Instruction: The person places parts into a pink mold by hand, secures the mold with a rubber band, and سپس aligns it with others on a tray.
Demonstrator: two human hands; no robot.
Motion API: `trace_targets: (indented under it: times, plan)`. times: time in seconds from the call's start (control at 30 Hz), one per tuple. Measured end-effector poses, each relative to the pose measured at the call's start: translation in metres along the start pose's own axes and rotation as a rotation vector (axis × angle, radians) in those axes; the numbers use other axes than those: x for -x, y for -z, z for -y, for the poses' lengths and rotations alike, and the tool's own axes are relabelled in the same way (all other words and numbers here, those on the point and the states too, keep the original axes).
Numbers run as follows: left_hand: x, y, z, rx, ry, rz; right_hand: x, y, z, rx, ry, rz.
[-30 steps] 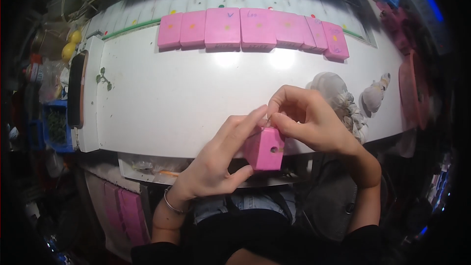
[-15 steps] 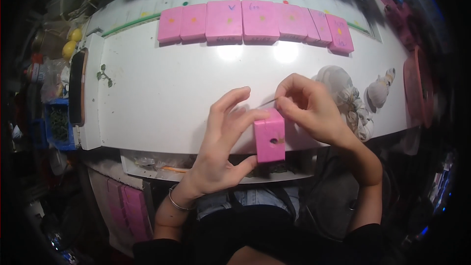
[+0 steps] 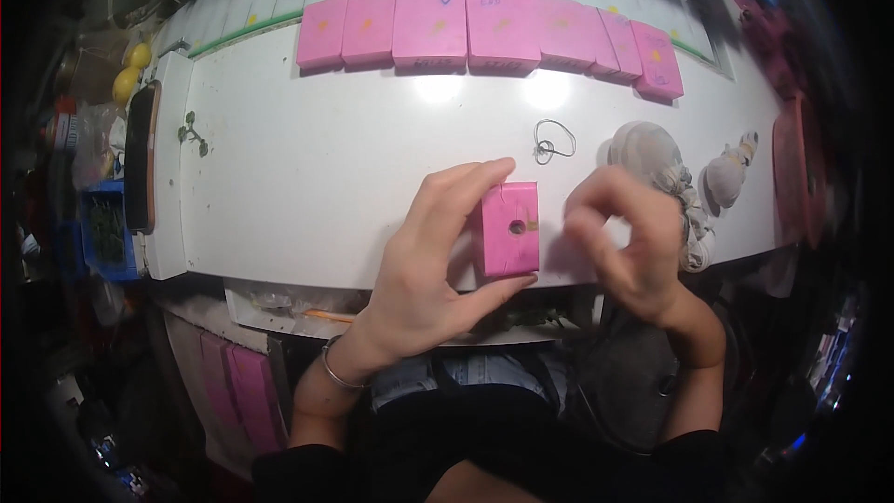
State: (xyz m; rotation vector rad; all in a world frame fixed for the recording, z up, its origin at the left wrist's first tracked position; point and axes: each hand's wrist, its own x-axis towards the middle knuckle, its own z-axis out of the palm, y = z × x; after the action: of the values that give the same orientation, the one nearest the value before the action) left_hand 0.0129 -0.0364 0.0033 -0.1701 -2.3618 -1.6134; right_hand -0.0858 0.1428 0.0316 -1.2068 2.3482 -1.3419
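My left hand (image 3: 414, 256) grips a small pink block (image 3: 507, 247) by its ends, fingers on the far end and thumb on the near one. The block has a round dark hole in its upward face, a seam line and a cut near the far end. To its right, apart from it, my right hand (image 3: 643, 242) hovers with curled fingers; its fingertips are blurred, so I cannot make out whether anything is in them. Beyond the block a thin dark looped band or wire (image 3: 556, 140) lies on the white table (image 3: 307, 177).
A row of pink blocks (image 3: 430, 33) lines the far side. On the right lie a knotted whitish bag (image 3: 647, 151), a smaller wrapped bundle (image 3: 726, 177) and a pink basin (image 3: 799, 168). A phone (image 3: 142, 158) rests at the left edge; below the table is an open drawer (image 3: 279, 315).
The thin dark strand that was at my right fingertips now lies looped on the table. My right hand has drawn away to the right. The block has shifted slightly farther from me.
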Motion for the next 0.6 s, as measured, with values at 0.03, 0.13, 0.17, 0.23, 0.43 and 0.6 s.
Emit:
trace_targets:
  times: [0.03,0.13,0.17,0.23,0.43,0.6]
  plan:
    - [-0.002,0.0,0.001,-0.062,-0.034,0.001,0.001,-0.004,0.001,-0.097,-0.104,0.097]
    - [-0.005,0.002,-0.002,-0.091,-0.028,0.03,-0.01,-0.016,0.009,-0.019,-0.226,0.258]
    - [-0.006,0.001,-0.002,-0.089,-0.024,0.03,-0.011,-0.018,0.006,-0.02,-0.23,0.261]
    - [-0.006,0.001,-0.003,-0.103,-0.001,0.015,-0.016,-0.021,0.0,-0.17,-0.434,0.382]
    - [-0.007,0.007,-0.003,-0.078,0.013,0.067,-0.015,-0.018,-0.013,-0.4,-0.462,0.455]
    - [-0.005,0.011,0.008,0.054,0.077,0.099,-0.018,-0.001,-0.008,-0.707,-0.677,0.504]
